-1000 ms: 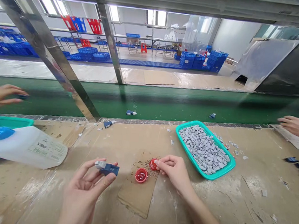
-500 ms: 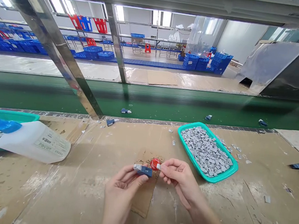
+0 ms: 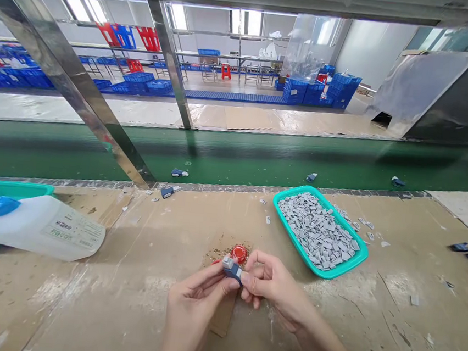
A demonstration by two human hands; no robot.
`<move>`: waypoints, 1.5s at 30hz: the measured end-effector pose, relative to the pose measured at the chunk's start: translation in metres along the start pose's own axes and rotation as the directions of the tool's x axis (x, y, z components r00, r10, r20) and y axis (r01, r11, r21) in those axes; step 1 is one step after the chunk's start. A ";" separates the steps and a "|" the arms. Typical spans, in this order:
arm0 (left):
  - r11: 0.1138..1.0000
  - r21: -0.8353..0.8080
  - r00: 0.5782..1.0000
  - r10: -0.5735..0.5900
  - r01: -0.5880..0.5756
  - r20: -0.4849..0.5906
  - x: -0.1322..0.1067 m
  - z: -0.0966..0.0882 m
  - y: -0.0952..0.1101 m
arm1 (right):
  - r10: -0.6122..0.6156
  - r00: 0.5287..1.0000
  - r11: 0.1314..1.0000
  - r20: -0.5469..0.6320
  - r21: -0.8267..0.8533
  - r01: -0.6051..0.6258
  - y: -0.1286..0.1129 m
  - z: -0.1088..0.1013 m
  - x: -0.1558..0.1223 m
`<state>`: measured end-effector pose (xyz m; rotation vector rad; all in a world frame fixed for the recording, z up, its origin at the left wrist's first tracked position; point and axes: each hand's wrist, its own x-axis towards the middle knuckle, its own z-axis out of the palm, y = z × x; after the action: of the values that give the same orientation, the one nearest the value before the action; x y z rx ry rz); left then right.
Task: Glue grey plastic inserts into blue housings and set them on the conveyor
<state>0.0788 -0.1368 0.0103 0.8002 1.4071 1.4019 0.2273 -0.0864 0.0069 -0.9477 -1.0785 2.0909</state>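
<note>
My left hand pinches a small dark blue and grey plastic part, its grey end tilted up and away from me. Against the part's right end, my right hand holds a small light grey plastic piece between thumb and index finger. Fingertips cover much of this piece, so I cannot tell how it is seated. Just beyond the hands, a small red dish rests on a stained strip of cardboard. To the right, a green basket is full of similar grey pieces.
A white bottle with a blue cap leans on another green basket at left. Blue-grey parts lie on the green conveyor belt. A metal post slants across the left; dark blue parts lie far right.
My right hand has brought the small grey piece from beside the red dish to the blue part, which has turned in my left hand. Parts on the belt have shifted left.
</note>
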 end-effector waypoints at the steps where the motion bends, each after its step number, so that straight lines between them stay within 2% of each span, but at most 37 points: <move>1: 1.000 0.027 1.000 0.013 -0.014 0.027 0.001 -0.001 0.001 | 0.006 1.000 1.000 0.002 -0.003 -0.006 0.001 0.000 0.000; 3: 0.997 0.078 0.995 0.017 -0.024 0.095 0.004 -0.001 0.006 | -0.025 1.000 1.000 -0.002 -0.005 0.025 0.000 0.001 -0.001; 6: 0.992 0.125 0.972 -0.043 0.014 0.229 0.013 0.002 0.015 | -0.107 0.994 0.994 0.003 -0.038 0.107 -0.006 0.001 -0.003; 8: 0.988 0.150 0.945 -0.081 0.034 0.317 0.020 0.006 0.023 | -0.151 0.988 0.977 -0.005 -0.150 0.149 -0.015 -0.008 -0.004; 10: 0.981 0.194 0.927 -0.067 -0.006 0.369 0.029 0.011 0.031 | -0.259 0.959 0.914 -0.117 -0.350 0.204 -0.024 -0.026 -0.007; 11: 0.972 0.229 0.923 -0.039 -0.054 0.382 0.036 0.013 0.035 | -0.339 0.915 0.857 -0.220 -0.474 0.204 -0.029 -0.038 -0.008; 12: 0.956 0.271 0.918 0.000 -0.116 0.396 0.045 0.016 0.039 | -0.427 0.843 0.784 -0.328 -0.598 0.164 -0.033 -0.052 -0.009; 14: 0.898 0.348 0.895 0.102 -0.271 0.434 0.070 0.021 0.046 | -0.557 0.678 0.632 -0.479 -0.774 -0.028 -0.037 -0.078 -0.009; 15: 0.840 0.406 0.877 0.156 -0.360 0.455 0.086 0.024 0.049 | -0.593 0.629 0.555 -0.503 -0.821 -0.134 -0.038 -0.089 -0.007; 16: 0.760 0.476 0.857 0.203 -0.443 0.473 0.105 0.027 0.050 | -0.612 0.610 0.478 -0.503 -0.850 -0.222 -0.038 -0.096 -0.005; 17: 0.660 0.552 0.840 0.241 -0.510 0.487 0.125 0.031 0.051 | -0.619 0.610 0.409 -0.494 -0.866 -0.287 -0.038 -0.101 -0.001; 18: 0.524 0.651 0.832 0.267 -0.549 0.486 0.147 0.035 0.052 | -0.617 0.616 0.356 -0.489 -0.872 -0.335 -0.037 -0.103 0.003; 20: 0.373 0.756 0.842 0.264 -0.539 0.470 0.191 0.045 0.050 | -0.598 0.625 0.299 -0.501 -0.863 -0.407 -0.036 -0.101 0.011; 24: 0.181 0.838 0.855 0.184 -0.514 0.485 0.260 0.066 0.039 | -0.588 0.612 0.256 -0.529 -0.840 -0.479 -0.033 -0.092 0.019; 26: 0.100 0.846 0.849 0.142 -0.524 0.509 0.282 0.076 0.033 | -0.589 0.605 0.236 -0.536 -0.830 -0.506 -0.033 -0.090 0.020; 29: 0.028 0.842 0.838 0.121 -0.538 0.532 0.298 0.096 0.028 | -0.544 0.612 0.216 -0.574 -0.800 -0.559 -0.035 -0.089 0.022; 33: 0.017 0.817 0.807 0.167 -0.577 0.566 0.300 0.139 0.022 | -0.494 0.643 0.197 -0.586 -0.795 -0.573 -0.038 -0.089 0.026; 36: 0.076 0.792 0.791 0.169 -0.606 0.588 0.294 0.175 0.013 | -0.493 0.673 0.204 -0.551 -0.825 -0.526 -0.035 -0.090 0.029; 38: 0.137 0.787 0.797 0.158 -0.602 0.582 0.290 0.191 0.005 | -0.525 0.668 0.210 -0.528 -0.840 -0.500 -0.030 -0.093 0.031; 41: 0.253 0.785 0.824 0.150 -0.566 0.546 0.288 0.198 -0.002 | -0.618 0.624 0.186 -0.479 -0.860 -0.476 -0.022 -0.097 0.032; 43: 0.349 0.769 0.843 0.157 -0.535 0.515 0.287 0.191 -0.002 | -0.688 0.596 0.184 -0.414 -0.894 -0.409 -0.019 -0.097 0.030; 45: 0.461 0.730 0.857 0.163 -0.504 0.489 0.283 0.175 0.004 | -0.755 0.561 0.230 -0.338 -0.939 -0.256 -0.018 -0.093 0.026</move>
<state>0.1487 0.1880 -0.0148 1.9823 1.6673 0.6633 0.2907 -0.0180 -0.0245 -1.7715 -1.7757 0.1795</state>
